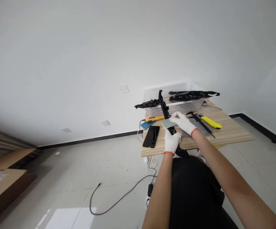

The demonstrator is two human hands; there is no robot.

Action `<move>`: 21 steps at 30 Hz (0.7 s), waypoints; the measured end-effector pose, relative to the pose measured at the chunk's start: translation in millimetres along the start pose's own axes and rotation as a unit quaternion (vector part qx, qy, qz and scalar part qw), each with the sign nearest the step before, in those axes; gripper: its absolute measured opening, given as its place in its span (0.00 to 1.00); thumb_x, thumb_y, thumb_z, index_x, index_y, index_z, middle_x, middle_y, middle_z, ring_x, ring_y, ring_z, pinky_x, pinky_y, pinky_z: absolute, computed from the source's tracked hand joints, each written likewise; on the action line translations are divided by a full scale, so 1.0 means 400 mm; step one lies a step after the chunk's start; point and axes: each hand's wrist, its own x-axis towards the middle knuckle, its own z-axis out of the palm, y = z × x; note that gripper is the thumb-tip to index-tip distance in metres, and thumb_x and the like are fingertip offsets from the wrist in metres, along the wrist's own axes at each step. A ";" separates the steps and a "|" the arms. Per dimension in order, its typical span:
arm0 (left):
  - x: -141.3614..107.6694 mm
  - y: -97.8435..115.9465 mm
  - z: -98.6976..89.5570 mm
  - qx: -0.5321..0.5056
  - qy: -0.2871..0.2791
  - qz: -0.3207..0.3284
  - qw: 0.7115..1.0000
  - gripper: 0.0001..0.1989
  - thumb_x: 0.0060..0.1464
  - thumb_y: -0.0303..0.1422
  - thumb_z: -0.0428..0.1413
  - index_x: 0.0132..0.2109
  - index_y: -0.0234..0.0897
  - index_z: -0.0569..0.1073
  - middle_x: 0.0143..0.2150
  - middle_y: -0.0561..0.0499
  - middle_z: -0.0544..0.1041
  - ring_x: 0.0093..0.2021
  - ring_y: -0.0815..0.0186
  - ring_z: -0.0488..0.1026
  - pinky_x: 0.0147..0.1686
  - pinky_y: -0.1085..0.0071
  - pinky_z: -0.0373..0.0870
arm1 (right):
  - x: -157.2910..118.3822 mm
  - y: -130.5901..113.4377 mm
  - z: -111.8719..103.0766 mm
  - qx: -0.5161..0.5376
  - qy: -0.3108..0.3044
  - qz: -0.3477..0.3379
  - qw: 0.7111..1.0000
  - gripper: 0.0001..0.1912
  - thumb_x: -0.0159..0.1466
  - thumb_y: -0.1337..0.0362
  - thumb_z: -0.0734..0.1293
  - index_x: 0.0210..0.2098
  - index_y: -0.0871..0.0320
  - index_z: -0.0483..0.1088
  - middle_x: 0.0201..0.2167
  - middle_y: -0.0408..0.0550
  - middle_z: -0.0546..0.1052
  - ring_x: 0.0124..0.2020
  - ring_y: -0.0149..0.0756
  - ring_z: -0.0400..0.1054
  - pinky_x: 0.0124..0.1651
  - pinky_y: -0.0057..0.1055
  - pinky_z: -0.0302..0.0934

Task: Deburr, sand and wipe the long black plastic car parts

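Note:
Both my hands wear white gloves with orange cuffs. My left hand (171, 142) is wrapped round a long black plastic part (164, 106), which slants from the basket side past the table's front edge. Just above it, my right hand (182, 122) holds a pale green flat pad (167, 123) against the black part. A black phone (151, 136) lies left of my left hand. On the right, a black caliper (202, 124) and a yellow-handled tool (211, 122) rest on or beside a grey plastic bag.
A white basket (180, 107) with several black parts (192, 95) stands at the back of the wooden table (235, 135). An orange tool (155, 118) and a blue packet (147, 125) lie at the left. A cable (125, 194) runs over the floor; cardboard boxes (6, 187) stand far left.

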 end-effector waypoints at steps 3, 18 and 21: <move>-0.003 0.004 0.000 -0.006 -0.001 0.001 1.000 0.18 0.40 0.26 0.58 0.40 0.43 0.62 0.19 0.64 0.64 0.14 0.70 0.64 0.16 0.75 0.63 | 0.020 0.009 0.007 -0.041 0.056 -0.028 0.997 0.17 0.50 0.54 0.74 0.35 0.54 0.71 0.35 0.44 0.78 0.31 0.32 0.67 0.31 0.28 0.61; 0.006 -0.010 0.003 0.020 -0.015 0.005 1.000 0.18 0.42 0.27 0.58 0.41 0.43 0.63 0.19 0.64 0.65 0.14 0.70 0.64 0.17 0.75 0.64 | 0.044 0.011 0.006 -0.067 -0.012 -0.063 0.996 0.13 0.56 0.54 0.71 0.36 0.55 0.78 0.33 0.45 0.80 0.31 0.34 0.69 0.37 0.32 0.67; 0.004 -0.006 0.003 0.027 -0.001 0.001 1.000 0.18 0.42 0.28 0.58 0.41 0.42 0.64 0.19 0.63 0.66 0.15 0.70 0.65 0.17 0.75 0.64 | 0.055 0.011 0.027 -0.084 -0.037 -0.101 0.991 0.10 0.58 0.57 0.70 0.36 0.54 0.79 0.41 0.45 0.83 0.44 0.38 0.74 0.54 0.37 0.68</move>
